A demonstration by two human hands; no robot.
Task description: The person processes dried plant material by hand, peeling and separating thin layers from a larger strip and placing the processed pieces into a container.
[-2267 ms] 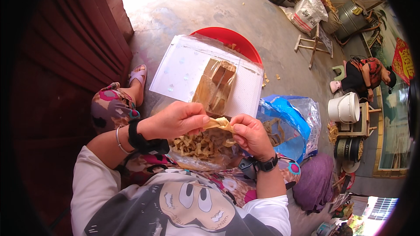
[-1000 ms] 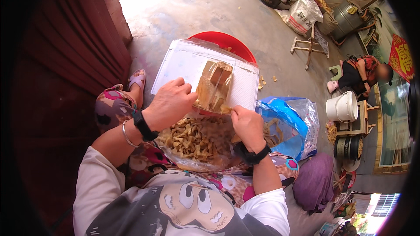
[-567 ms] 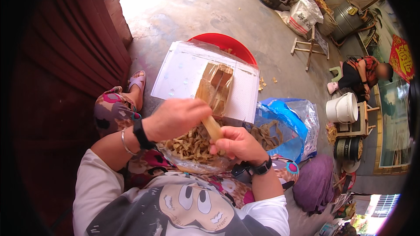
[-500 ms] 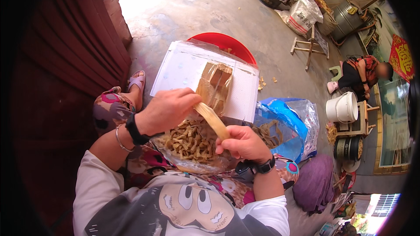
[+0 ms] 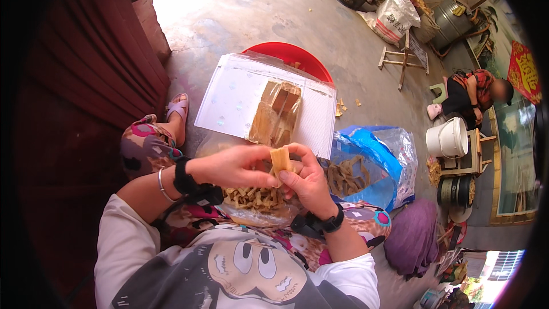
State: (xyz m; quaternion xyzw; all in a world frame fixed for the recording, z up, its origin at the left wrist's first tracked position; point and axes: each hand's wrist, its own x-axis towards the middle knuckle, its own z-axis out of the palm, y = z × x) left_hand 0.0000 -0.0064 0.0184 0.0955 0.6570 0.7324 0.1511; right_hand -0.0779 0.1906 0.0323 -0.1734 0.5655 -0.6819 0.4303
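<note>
A short, flat, pale-yellow strip (image 5: 280,160) is held upright just below the near edge of the flat white rectangular board (image 5: 220,103), which serves here as the landmark. The strip is pinched between the thumb and bent fingers of the right hand (image 5: 307,178), closed about its lower part. The left hand (image 5: 243,166) is brought up against the strip from the other side, its fingers partly curled and its thumb extended toward the right thumb; whether the strip is gripped by it cannot be told.

On the board, a block-shaped bundle of brown wood wrapped in clear film (image 5: 276,114) is seen right of the middle. Below the board, under the hands, a heap of curled tan strips (image 5: 257,198) is held in a clear plastic bag (image 5: 266,217) on the lap. Right of the board, a blue and clear plastic bag (image 5: 394,166) is laid open, with flat brown-grey strips (image 5: 349,176) at its near side. Beyond the board's far edge, a round red basin (image 5: 311,66) is partly covered. Farther right, a white bucket (image 5: 449,139) is seen near a seated person (image 5: 479,91).
</note>
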